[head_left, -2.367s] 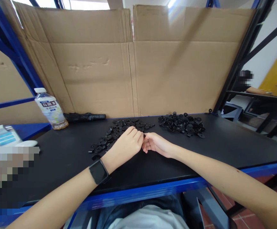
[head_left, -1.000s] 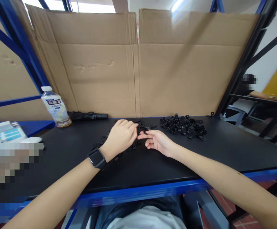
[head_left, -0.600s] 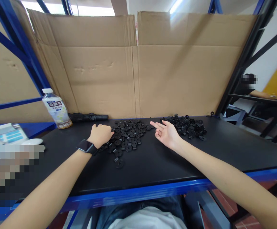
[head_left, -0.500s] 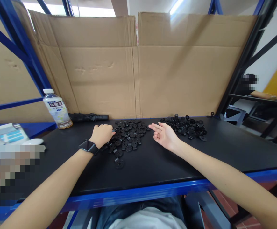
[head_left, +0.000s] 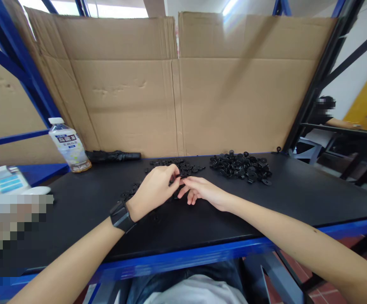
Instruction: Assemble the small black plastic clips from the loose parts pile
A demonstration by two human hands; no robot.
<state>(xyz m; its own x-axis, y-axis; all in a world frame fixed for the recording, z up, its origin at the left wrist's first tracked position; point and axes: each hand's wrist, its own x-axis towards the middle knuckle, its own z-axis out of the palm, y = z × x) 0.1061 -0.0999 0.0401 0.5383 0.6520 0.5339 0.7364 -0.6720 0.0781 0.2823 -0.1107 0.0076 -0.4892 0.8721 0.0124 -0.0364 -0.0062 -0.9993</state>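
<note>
My left hand [head_left: 156, 185], with a black watch [head_left: 122, 216] on its wrist, pinches a small black plastic part [head_left: 179, 175] over the middle of the table. The fingertips of my right hand [head_left: 206, 192] meet it there, thumb and index finger closed at the part and the other fingers loosely curled. Below and behind both hands spreads a pile of black disc-shaped parts [head_left: 186, 167], partly covered by my left hand. To the right lies a second heap of black round parts [head_left: 240, 166], apart from my hands.
A drink bottle [head_left: 70, 145] stands at the back left, beside a black folded umbrella-like bundle [head_left: 114, 156]. Cardboard sheets [head_left: 133, 97] wall off the back of the black table [head_left: 291, 202]. A white device [head_left: 4, 181] sits far left; a person [head_left: 324, 112] sits at the right.
My left hand has moved right from the pile with a black part in its fingertips. My right hand has shifted slightly left and closed its fingertips at that part.
</note>
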